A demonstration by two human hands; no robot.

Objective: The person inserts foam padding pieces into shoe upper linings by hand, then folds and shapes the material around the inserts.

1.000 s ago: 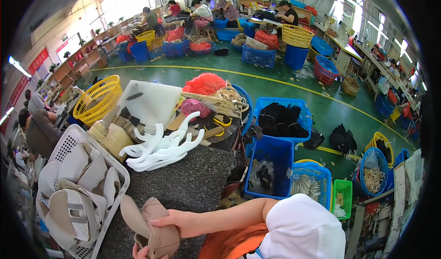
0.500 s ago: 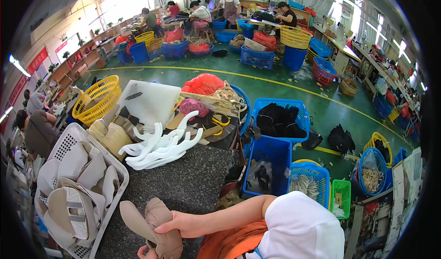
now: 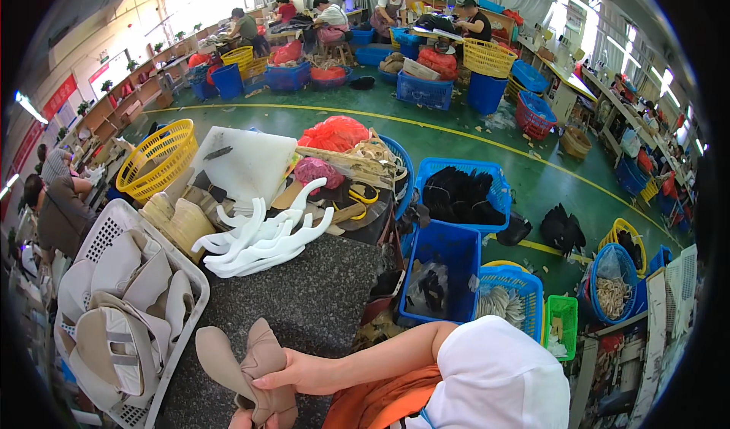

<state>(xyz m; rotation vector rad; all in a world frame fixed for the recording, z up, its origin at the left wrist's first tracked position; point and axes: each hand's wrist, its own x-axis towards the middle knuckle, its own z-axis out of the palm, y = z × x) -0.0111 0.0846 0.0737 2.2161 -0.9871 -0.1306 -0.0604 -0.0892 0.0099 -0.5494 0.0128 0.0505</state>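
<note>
A taupe shoe upper [image 3: 262, 349] is held over the dark speckled worktop [image 3: 319, 303] near the lower edge of the view. My right hand [image 3: 300, 371] is closed on its right side, thumb on the outside. From below, my left hand [image 3: 245, 420] shows only fingertips, pressed against the lower edge of the same upper; the rest is cut off by the picture's edge. To the left stands a white plastic basket [image 3: 199, 292] filled with beige shoe uppers [image 3: 118, 345]. Beyond my hands lies a heap of white curved strips [image 3: 262, 246].
Behind the strips are yellow-handled scissors [image 3: 363, 194], a white board [image 3: 247, 159], a red plastic bag [image 3: 334, 134] and a yellow basket [image 3: 156, 163]. Blue crates [image 3: 445, 265] stand on the floor at the right, beside a small green basket [image 3: 563, 315]. Several people work at far tables.
The upper has risen slightly and its two flaps now stand in a clearer V. My left fingertips have shifted a little along its lower edge. A far person has bent forward.
</note>
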